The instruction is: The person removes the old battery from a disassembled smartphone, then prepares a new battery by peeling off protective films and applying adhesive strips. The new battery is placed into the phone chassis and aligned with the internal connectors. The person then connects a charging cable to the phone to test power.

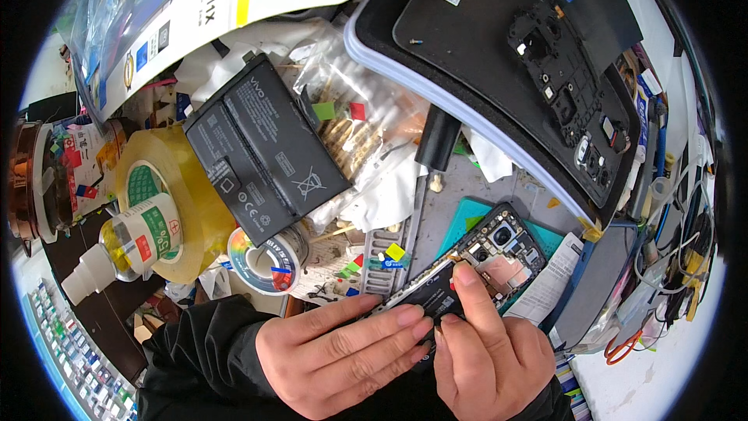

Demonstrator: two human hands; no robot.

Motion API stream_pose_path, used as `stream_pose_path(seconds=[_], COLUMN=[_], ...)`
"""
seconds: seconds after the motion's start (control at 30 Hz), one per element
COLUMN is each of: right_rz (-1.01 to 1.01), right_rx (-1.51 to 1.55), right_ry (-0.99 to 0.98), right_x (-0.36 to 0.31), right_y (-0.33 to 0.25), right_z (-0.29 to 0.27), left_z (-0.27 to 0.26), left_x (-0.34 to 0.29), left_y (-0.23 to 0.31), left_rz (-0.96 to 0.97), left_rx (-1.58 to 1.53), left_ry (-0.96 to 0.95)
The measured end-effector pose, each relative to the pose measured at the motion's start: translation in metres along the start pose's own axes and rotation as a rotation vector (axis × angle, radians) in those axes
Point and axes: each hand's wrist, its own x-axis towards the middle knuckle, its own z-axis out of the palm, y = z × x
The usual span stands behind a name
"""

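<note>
An opened smartphone [510,265] lies tilted between my hands, its back off, with the circuit board, camera modules and a dark battery showing. My left hand [343,355] is closed around its lower end, fingers laid across the battery and edge. My right hand [491,343] grips the near side, with the index fingertip pressed on the phone beside the board. The thumb sits near the left fingertips. Beneath the phone's far end, a teal mat [467,222] shows in part. The phone's lower end is hidden by my fingers.
A large black phone battery [269,152] rests left of centre, near a yellow tape roll [183,187], a spray bottle [125,249] and a solder wire spool [269,265]. At the upper right, a lavender-edged black tray [467,109] holds a phone back cover and black frame [557,70]. Cables [686,242] crowd the right.
</note>
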Motion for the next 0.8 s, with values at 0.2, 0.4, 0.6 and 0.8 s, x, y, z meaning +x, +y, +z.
stream_pose_path(seconds=[0.2,0.4,0.6,0.8], right_rz=[0.012,0.009,0.017,0.047], right_rx=[0.005,-0.005,-0.015,-0.013], right_ry=[-0.027,-0.048,-0.047,-0.033], right_x=[0.0015,0.0038,0.0056,0.0042], right_y=[-0.0028,-0.0027,-0.0032,-0.0040], right_z=[-0.0048,-0.0088,-0.0087,-0.0069], left_z=[0.0012,0.0008,-0.0007,-0.0039], left_x=[-0.0021,-0.0022,-0.0005,0.0004], left_y=[0.0011,0.0000,-0.0014,-0.0027], left_rz=[-0.029,-0.031,-0.028,-0.003], left_rx=[-0.022,-0.023,-0.031,-0.031], left_ry=[0.004,-0.010,-0.023,-0.052])
